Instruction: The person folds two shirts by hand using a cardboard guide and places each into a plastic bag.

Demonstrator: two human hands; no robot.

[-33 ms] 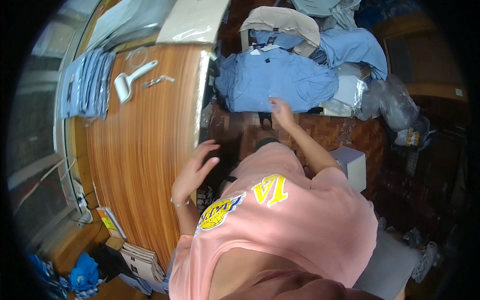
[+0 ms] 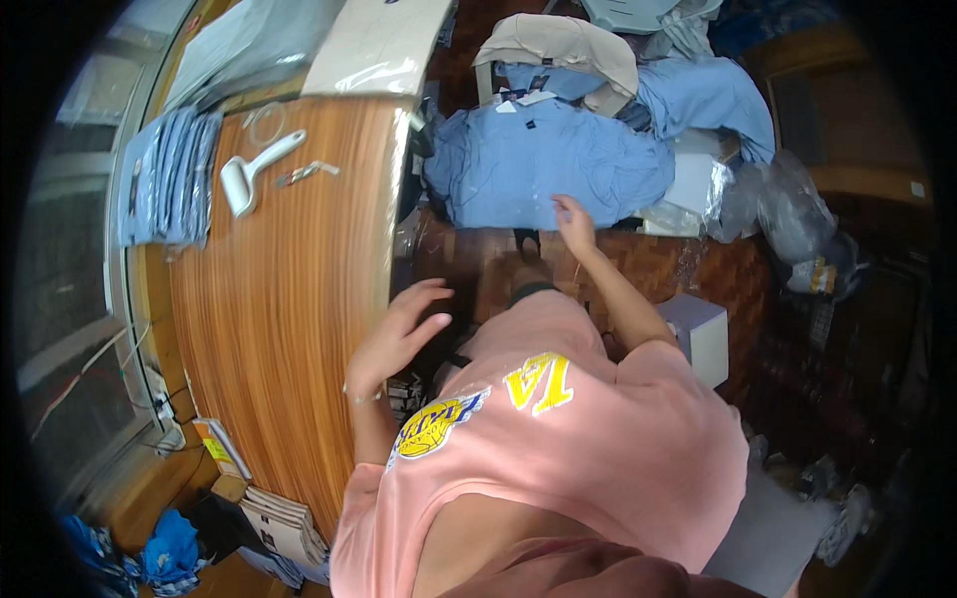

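Observation:
A light blue shirt (image 2: 548, 164) lies spread out, buttons up, in front of me. My right hand (image 2: 576, 224) is over its near edge, fingers loosely bent and slightly apart with nothing seen in them; I cannot tell whether it touches the cloth. My left hand (image 2: 399, 334), with a bracelet at the wrist, hovers by the right edge of the wooden table (image 2: 289, 339). Its thumb and fingers are spread and hold nothing. On the table are a white lint roller (image 2: 239, 187), a small slim tool (image 2: 307, 173) and a clear ring (image 2: 265, 126).
Folded blue garments in clear bags (image 2: 169, 179) are stacked at the table's far left. Beyond the shirt lie a beige garment (image 2: 563, 42) and more blue cloth (image 2: 713, 95). Clear plastic bags (image 2: 793, 204) sit at right. A white box (image 2: 698, 339) stands right of my legs.
Both hands have shifted slightly to the right, the right one also a little lower. The shirt lies as before.

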